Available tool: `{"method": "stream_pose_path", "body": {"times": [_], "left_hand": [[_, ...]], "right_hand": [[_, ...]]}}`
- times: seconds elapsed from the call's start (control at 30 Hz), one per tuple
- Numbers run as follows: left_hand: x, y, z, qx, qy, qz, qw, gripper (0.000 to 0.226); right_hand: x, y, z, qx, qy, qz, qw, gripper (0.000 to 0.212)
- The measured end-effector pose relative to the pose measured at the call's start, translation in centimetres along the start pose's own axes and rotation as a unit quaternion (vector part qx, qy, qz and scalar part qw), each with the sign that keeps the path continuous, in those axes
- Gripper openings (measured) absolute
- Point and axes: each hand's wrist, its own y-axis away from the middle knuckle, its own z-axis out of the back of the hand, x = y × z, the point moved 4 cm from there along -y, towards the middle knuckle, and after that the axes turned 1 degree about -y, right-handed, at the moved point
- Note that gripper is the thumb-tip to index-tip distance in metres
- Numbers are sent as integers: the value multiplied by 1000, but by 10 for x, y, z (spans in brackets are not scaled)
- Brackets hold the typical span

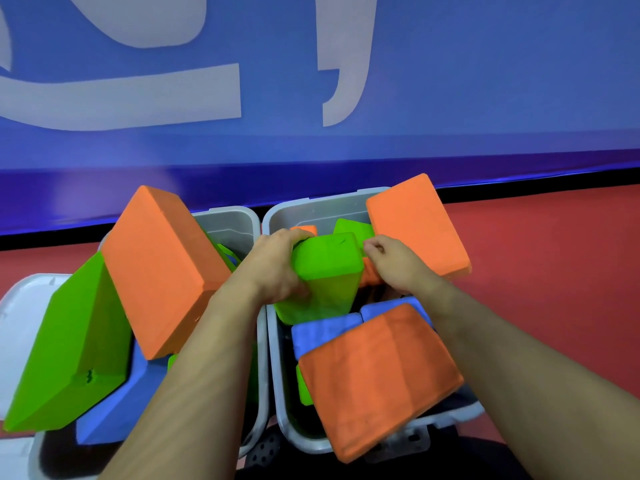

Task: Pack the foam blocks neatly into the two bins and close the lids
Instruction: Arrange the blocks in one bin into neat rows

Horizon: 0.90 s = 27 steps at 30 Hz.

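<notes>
Two grey bins stand side by side, the left bin (228,220) and the right bin (304,211), both overfilled with foam blocks. My left hand (277,268) grips the left side of a green block (325,268) that stands upright in the right bin. My right hand (394,263) has its fingers curled at that block's right top corner, touching it. An orange block (415,226) leans on the right bin's far corner. Another orange block (377,372) lies over blue blocks (322,332) at the near end. In the left bin an orange block (159,268) and a green block (72,351) stick out tilted.
A white lid (20,306) hangs open at the left bin's left side. A blue block (114,410) lies at the left bin's near end. The bins stand on a red floor (554,271) against a blue wall with white lettering (346,150).
</notes>
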Motion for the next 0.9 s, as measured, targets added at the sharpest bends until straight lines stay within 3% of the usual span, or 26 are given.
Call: {"method": "stream_pose_path", "body": {"times": [0.07,0.13,0.2,0.27,0.33,0.4,0.47,0.53,0.57,0.6,0.67,0.77,0.9], "left_hand": [[3,-1,-4,-1,-4,0,1000,95],[7,-4,-9,-1,-12,-3,1000,91],[10,-7,-15,-2,-11,-3,1000,91],[14,-11,-24,-2,-18,2,1000,92],[20,-12,-39,9,-31,5,999,92],[27,-14,-55,15,-30,8,999,92],[34,-15,-66,20,-22,14,999,96],[40,-15,-76,35,-1,36,999,98],[42,-16,-81,45,9,50,998,97],[43,-16,-87,51,16,62,997,95],[46,-16,-97,50,30,81,995,92],[51,-17,-110,43,51,91,994,91],[63,-22,-126,21,120,110,986,75]], "right_hand": [[-8,-15,-2,48,170,30,984,32],[-10,-27,-8,121,340,61,930,37],[-10,-36,-13,143,470,110,864,37],[-6,-48,-19,148,545,146,812,33],[-4,-58,-24,173,571,142,790,36],[-7,-65,-27,186,555,129,801,38],[-9,-70,-25,149,448,127,872,39],[-4,-66,-22,71,233,118,963,37],[-2,-60,-20,36,130,107,985,32],[-1,-54,-20,22,67,88,994,27],[2,-36,-33,63,42,46,996,20],[-4,-18,-54,130,127,18,983,44],[-8,-18,-58,129,144,26,981,55]]}}
